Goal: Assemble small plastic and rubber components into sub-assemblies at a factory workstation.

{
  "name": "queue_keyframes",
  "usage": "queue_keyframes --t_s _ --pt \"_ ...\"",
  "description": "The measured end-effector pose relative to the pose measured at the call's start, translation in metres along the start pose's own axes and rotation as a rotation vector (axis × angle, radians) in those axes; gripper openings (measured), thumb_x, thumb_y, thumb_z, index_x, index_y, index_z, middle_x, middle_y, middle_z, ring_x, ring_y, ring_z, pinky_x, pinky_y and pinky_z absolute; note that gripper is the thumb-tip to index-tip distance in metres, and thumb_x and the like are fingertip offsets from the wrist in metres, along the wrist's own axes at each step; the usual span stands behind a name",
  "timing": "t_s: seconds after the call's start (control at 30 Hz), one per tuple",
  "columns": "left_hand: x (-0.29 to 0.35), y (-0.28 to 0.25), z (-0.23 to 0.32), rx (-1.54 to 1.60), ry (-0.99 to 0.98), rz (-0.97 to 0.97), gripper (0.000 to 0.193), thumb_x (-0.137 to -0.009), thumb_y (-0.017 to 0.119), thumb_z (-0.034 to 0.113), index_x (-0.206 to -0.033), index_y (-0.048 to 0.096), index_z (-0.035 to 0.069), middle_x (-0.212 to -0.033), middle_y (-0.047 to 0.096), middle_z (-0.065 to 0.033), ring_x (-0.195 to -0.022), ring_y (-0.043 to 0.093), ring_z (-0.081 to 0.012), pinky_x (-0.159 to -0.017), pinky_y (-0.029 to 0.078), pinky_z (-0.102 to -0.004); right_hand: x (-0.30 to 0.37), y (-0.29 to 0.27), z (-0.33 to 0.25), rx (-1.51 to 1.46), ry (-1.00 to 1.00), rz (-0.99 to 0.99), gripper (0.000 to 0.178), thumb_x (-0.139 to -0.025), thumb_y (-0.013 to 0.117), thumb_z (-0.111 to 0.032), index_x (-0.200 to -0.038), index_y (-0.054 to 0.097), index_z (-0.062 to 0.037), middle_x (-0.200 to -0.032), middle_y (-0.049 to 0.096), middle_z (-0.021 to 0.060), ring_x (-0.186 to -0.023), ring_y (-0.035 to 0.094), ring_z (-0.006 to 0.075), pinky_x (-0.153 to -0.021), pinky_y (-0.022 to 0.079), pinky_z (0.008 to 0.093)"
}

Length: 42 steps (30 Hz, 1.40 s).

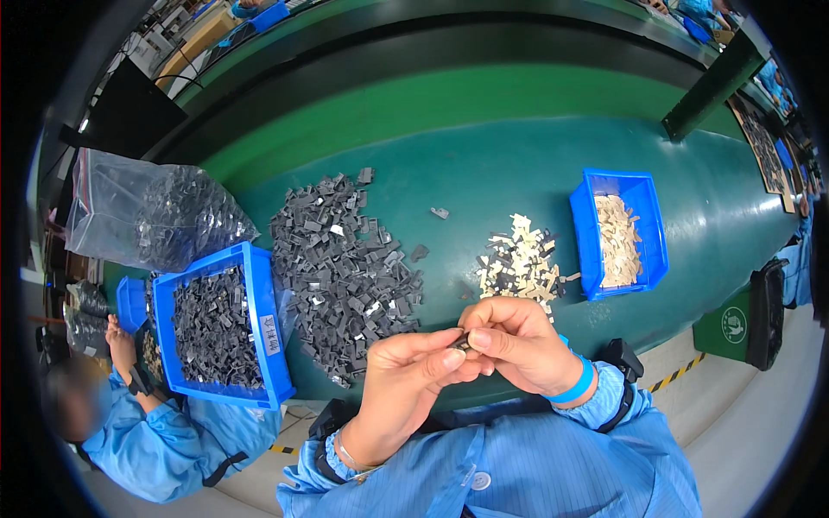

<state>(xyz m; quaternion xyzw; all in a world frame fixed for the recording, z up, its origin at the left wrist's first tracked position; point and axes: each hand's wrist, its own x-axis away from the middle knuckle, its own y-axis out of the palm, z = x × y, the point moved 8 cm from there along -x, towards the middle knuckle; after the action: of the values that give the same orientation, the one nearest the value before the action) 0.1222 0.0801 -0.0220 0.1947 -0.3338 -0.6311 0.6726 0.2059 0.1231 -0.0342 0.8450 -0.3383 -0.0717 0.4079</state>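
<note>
Close together near the table's front edge, my left hand [420, 363] and my right hand [511, 338] pinch a small dark plastic part [464, 342] between thumbs and fingertips. Most of the part is hidden by the fingers. Just beyond my right hand lies a small pile of cream and black pieces [521, 263]. A large heap of dark grey plastic parts [345, 281] spreads over the green table [484, 164] to the left. One loose grey part [439, 212] lies apart from the heap.
A blue bin [661, 250] holding flat beige pieces stands at the right. At the left, a larger blue bin [275, 363] is full of dark parts, with a clear plastic bag [164, 211] of dark parts behind it. A co-worker in blue [173, 440] sits at far left.
</note>
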Motion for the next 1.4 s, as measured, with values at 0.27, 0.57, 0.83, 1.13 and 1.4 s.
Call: queue_keyframes --t_s 0.27,0.57,0.83,1.13,1.4 --pt "0.004 -0.005 -0.023 0.300 -0.240 0.043 0.019 -0.085 0.052 0.003 -0.102 0.059 -0.002 -0.091 0.064 -0.0150 -0.081 0.064 -0.0237 -0.073 0.054 -0.0295 0.005 -0.002 -0.020 0.345 -0.317 0.107 0.009 -0.082 0.060 -0.007 -0.083 0.057 0.0010 -0.074 0.058 0.0056 -0.064 0.055 0.0117 -0.054 0.044 0.0242" --pt "0.025 -0.013 0.020 0.043 -0.009 0.104 0.019 -0.081 0.055 0.000 -0.099 0.059 -0.005 -0.086 0.062 -0.0229 -0.077 0.064 -0.0286 -0.067 0.055 -0.0349 0.025 0.019 -0.059 1.110 -0.724 -0.037 0.012 -0.070 0.069 -0.003 -0.075 0.059 0.0002 -0.071 0.056 0.0102 -0.061 0.055 0.0199 -0.052 0.044 0.0286" --pt "0.138 -0.161 0.211 -0.830 0.837 0.801 0.027 -0.083 0.053 -0.001 -0.109 0.051 -0.008 -0.106 0.056 -0.0181 -0.095 0.058 -0.0219 -0.083 0.049 -0.0296 0.043 -0.010 -0.085 1.714 -0.539 0.179 0.013 -0.071 0.062 0.000 -0.084 0.058 -0.0007 -0.080 0.054 0.0103 -0.067 0.057 0.0256 -0.057 0.047 0.0325" --pt "0.100 -0.101 0.181 -1.547 0.805 0.933 0.039 -0.080 0.058 0.002 -0.119 0.051 0.002 -0.127 0.044 -0.0110 -0.113 0.045 -0.0206 -0.090 0.038 -0.0321 0.014 -0.016 -0.049 1.951 -0.458 0.033 0.017 -0.067 0.060 -0.007 -0.084 0.058 -0.0044 -0.078 0.049 0.0076 -0.071 0.053 0.0238 -0.061 0.043 0.0347" --pt "0.029 -0.025 0.080 -0.969 0.503 0.315 0.031 -0.073 0.062 -0.003 -0.104 0.059 -0.004 -0.110 0.054 -0.0183 -0.101 0.054 -0.0237 -0.079 0.050 -0.0301 -0.001 -0.025 -0.038 1.983 -0.434 -0.040 0.010 -0.068 0.054 -0.009 -0.077 0.055 -0.0040 -0.079 0.048 0.0080 -0.074 0.051 0.0235 -0.064 0.044 0.0350"
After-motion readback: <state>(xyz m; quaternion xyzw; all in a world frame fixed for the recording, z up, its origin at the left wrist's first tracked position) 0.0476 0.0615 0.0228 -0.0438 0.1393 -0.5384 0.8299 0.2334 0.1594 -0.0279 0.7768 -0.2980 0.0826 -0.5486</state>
